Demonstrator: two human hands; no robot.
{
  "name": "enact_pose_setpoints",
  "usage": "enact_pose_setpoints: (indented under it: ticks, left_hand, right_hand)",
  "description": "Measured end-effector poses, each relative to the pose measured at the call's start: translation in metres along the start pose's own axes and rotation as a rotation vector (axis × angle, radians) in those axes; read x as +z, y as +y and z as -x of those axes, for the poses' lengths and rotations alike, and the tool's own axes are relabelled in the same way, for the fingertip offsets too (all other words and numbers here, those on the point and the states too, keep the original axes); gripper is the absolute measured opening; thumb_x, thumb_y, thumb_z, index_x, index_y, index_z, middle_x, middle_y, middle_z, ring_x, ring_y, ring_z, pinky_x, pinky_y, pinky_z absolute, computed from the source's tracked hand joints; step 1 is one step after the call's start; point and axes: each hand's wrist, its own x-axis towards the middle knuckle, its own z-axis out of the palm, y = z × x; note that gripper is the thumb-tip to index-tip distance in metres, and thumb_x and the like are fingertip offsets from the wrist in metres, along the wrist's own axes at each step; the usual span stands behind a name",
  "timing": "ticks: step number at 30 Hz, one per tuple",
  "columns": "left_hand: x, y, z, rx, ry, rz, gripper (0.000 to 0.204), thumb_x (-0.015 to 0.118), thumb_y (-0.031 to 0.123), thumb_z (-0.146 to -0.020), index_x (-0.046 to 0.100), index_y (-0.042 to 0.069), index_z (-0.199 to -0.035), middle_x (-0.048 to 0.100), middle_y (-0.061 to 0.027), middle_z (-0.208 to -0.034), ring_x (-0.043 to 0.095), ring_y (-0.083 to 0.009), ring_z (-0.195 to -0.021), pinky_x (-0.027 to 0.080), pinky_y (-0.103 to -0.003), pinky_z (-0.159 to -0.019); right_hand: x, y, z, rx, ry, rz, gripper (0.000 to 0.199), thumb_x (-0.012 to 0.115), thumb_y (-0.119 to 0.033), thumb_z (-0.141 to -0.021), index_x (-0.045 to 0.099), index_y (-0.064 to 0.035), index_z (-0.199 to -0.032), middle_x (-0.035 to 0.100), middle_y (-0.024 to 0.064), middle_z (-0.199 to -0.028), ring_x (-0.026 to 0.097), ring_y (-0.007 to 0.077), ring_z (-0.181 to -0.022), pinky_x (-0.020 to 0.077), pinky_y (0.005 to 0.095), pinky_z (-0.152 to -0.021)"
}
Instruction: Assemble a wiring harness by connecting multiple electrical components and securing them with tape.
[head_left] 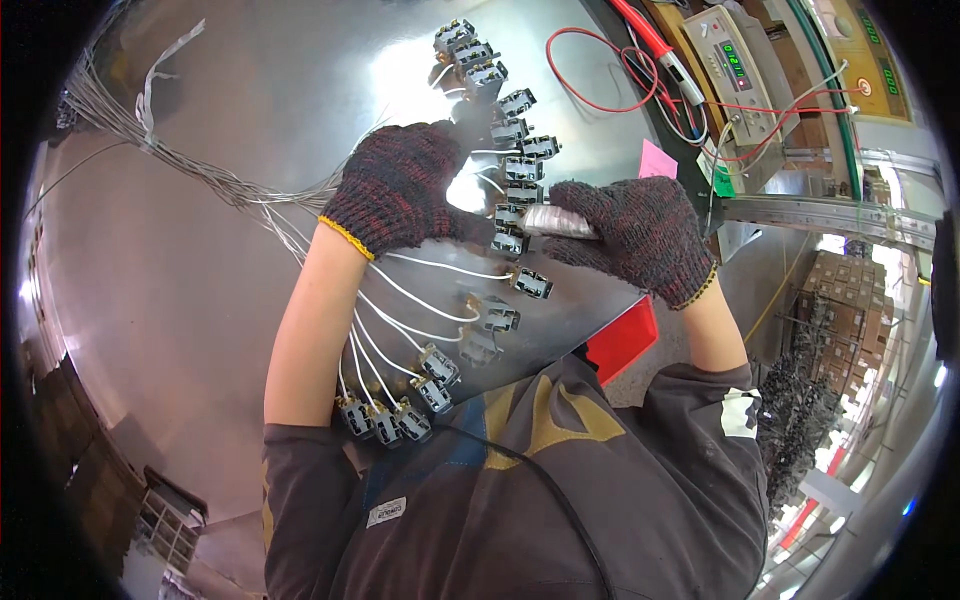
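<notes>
My left hand (pixel 400 185), in a dark knitted glove with a yellow cuff, lies beside a column of small grey and black blocks (pixel 523 168). Its thumb and fingers are spread apart, and the fingertips by the blocks are partly blurred. My right hand (pixel 640 238), gloved alike, is closed on a silvery wrapped bar (pixel 558 222). The bar's tip touches or nearly touches the lower blocks of the column. White wires (pixel 430 290) run under my left arm to more blocks (pixel 437 365) near my body. A long grey wire bundle (pixel 215 180) extends to the far left.
A shiny metal table (pixel 180 300) lies beneath. To the far right are a red probe (pixel 645 30) with a looped red cable and a meter (pixel 730 62) with a lit green display. Pink paper (pixel 657 158) lies beyond my right hand; a red bin (pixel 622 342) stands near the table edge.
</notes>
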Motion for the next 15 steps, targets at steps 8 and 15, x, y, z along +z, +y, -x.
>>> enact_pose_setpoints:
  ticks: [8,15]
  left_hand:
    - [-0.005,0.003,0.000,-0.015,0.026,0.051,0.112,0.080,0.068,-0.068,0.040,0.010,-0.155,0.067,-0.0195,-0.128,0.068,-0.0387,-0.109,0.054,-0.047,-0.094]
    - [-0.005,0.002,0.001,-0.018,0.024,0.064,0.112,0.081,0.068,-0.068,0.041,0.011,-0.155,0.067,-0.0192,-0.128,0.067,-0.0384,-0.111,0.053,-0.047,-0.096]
  right_hand:
    - [-0.011,-0.014,0.007,0.174,0.022,-0.265,0.046,0.080,-0.051,-0.082,0.072,-0.0177,-0.112,0.070,0.0093,-0.074,0.072,0.0293,-0.067,0.0551,0.0405,-0.061]
    - [-0.011,-0.029,0.010,0.245,-0.020,-0.266,0.048,0.080,-0.053,-0.082,0.071,-0.0175,-0.112,0.070,0.0097,-0.071,0.071,0.0295,-0.064,0.0547,0.0392,-0.061]
